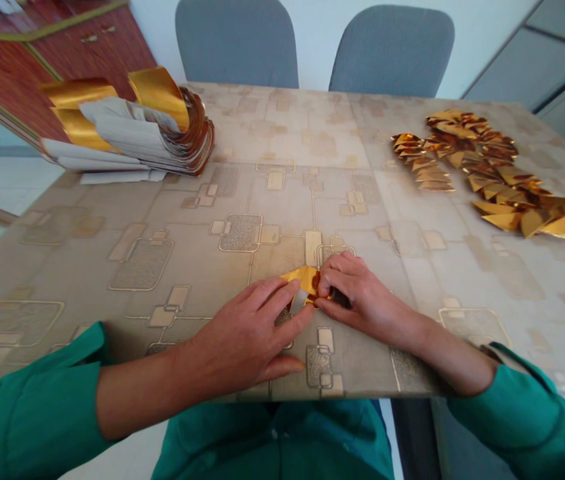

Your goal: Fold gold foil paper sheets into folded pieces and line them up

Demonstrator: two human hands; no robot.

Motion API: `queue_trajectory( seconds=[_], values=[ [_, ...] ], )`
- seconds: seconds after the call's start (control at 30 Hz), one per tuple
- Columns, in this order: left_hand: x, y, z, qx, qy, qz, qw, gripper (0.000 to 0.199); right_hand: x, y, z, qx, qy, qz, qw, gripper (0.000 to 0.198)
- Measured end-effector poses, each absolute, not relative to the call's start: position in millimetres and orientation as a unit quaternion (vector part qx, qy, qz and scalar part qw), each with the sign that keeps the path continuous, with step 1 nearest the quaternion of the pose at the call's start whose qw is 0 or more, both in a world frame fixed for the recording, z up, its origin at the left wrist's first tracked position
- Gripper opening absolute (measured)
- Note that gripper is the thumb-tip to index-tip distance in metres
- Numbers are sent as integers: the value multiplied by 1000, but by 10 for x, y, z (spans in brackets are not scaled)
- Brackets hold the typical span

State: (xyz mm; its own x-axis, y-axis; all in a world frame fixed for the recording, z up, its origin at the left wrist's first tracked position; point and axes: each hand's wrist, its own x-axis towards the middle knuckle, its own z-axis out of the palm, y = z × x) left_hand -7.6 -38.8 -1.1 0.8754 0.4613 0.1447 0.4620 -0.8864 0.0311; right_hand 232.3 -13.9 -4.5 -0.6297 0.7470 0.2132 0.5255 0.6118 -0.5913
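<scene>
A partly folded piece of shiny gold foil paper lies near the table's front edge, between my hands. My right hand is closed on its right end, thumb and fingers pinching the fold. My left hand rests over its left part with fingers stretched out, the fingertips touching the paper and the thumb held apart. The underside of the paper is hidden by my fingers.
A thick stack of gold and grey-backed paper sheets sits at the table's far left. Several folded gold paper pieces are heaped at the far right. Two grey chairs stand behind the patterned table.
</scene>
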Motion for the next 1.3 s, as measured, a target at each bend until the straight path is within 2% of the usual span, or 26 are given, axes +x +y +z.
queue_trajectory(
  seconds=[0.5,0.73,1.3],
  values=[
    [-96,-405,-4,-967,-242,-83,-9,67,2387,-121,-67,-362,-861,286,217,12],
    [-96,-412,-61,-965,-247,-93,-8,65,2401,-118,-63,-355,-875,267,191,8],
    [-84,-415,-39,-966,-239,-97,8,63,2358,-145,-32,-380,-872,251,177,13]
  ],
)
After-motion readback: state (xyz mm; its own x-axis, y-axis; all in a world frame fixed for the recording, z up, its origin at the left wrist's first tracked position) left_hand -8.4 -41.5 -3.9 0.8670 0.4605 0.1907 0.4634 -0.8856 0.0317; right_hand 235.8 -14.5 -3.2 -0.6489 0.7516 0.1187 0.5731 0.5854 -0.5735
